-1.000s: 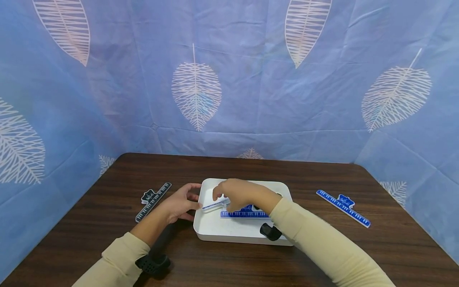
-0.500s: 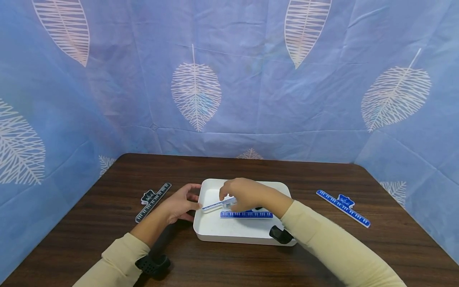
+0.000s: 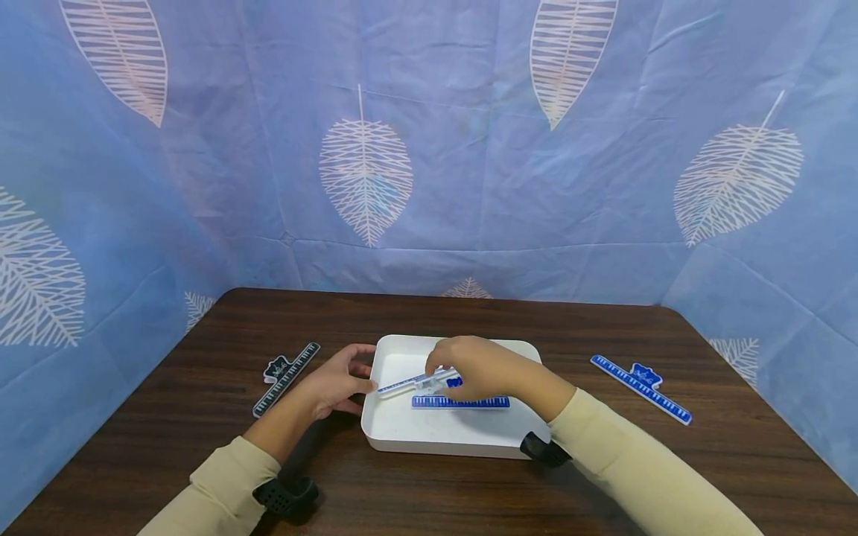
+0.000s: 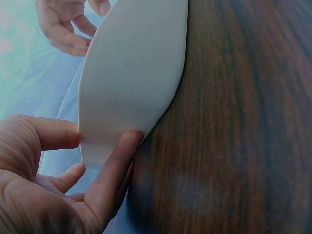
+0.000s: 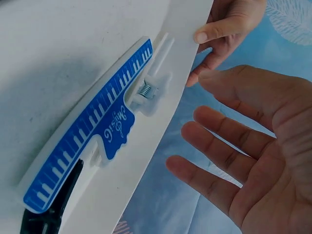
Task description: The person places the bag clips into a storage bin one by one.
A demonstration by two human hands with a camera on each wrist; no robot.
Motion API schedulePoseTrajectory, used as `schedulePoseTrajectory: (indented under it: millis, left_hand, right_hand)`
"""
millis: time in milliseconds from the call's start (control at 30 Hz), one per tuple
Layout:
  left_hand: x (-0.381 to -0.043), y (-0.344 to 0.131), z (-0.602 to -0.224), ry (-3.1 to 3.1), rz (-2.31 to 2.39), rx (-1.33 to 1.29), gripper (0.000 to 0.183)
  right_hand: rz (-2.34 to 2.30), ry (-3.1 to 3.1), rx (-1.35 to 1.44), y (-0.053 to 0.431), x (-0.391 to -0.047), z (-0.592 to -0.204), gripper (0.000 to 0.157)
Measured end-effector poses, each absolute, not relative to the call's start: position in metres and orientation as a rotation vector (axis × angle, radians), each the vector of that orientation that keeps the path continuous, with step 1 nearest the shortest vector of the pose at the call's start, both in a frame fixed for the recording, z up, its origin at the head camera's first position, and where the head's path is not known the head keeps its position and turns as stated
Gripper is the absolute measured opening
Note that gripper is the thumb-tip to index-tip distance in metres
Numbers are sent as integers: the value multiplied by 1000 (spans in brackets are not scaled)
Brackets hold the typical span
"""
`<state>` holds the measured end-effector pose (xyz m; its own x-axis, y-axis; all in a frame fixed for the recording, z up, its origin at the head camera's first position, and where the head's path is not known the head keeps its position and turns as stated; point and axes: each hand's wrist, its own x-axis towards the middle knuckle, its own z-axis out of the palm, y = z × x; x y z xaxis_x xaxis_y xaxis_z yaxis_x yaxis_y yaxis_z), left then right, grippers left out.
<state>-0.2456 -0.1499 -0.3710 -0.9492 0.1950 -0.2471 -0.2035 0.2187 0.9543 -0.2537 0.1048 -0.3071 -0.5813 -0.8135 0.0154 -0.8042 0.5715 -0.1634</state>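
Observation:
My left hand point(image 3: 335, 381) touches the left end of a white tray point(image 3: 445, 448), its thumb at the rim and its fingers against the outer wall point(image 4: 131, 83). Over the tray hovers my right hand point(image 3: 479, 368); the right wrist view shows its fingers point(image 5: 214, 180) spread and holding nothing. A blue music clip point(image 5: 95, 117) with a piano-key pattern lies in the tray beneath that hand. Close by is a pale clip point(image 3: 402, 385) lying aslant, its metal spring point(image 5: 145, 89) showing. Part of a black clip point(image 5: 53, 202) shows under the blue one; the right hand hides it in the head view.
Left of the tray on the dark wooden table point(image 3: 348, 499) lies a black piano-key clip point(image 3: 284, 380). Another blue clip point(image 3: 642, 387) lies on the right side. A blue cloth with leaf prints point(image 3: 469, 186) hangs behind the table.
The right hand has drawn back rightward over the tray, uncovering more of the pale clip. The left hand has stayed at the tray's left end.

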Motion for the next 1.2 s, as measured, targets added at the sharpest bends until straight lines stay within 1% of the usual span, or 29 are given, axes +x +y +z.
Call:
schedulePoseTrajectory:
  millis: [200, 500, 967, 1200]
  left_hand:
    - [-246, -150, -372, 2188, 1789, -1, 65]
    - [-246, -150, -372, 2190, 1779, -12, 66]
    - [-246, -150, -374, 2197, 1781, -6, 65]
    - [-246, -149, -374, 2197, 1784, -5, 66]
  right_hand:
    - [-307, 2717, -1455, 116, -250, -305, 28]
    - [-335, 2733, -1436, 130, -243, -300, 30]
    - [-401, 2737, -1461, 151, -234, -296, 48]
    - [-395, 2768, -1477, 159, -232, -299, 51]
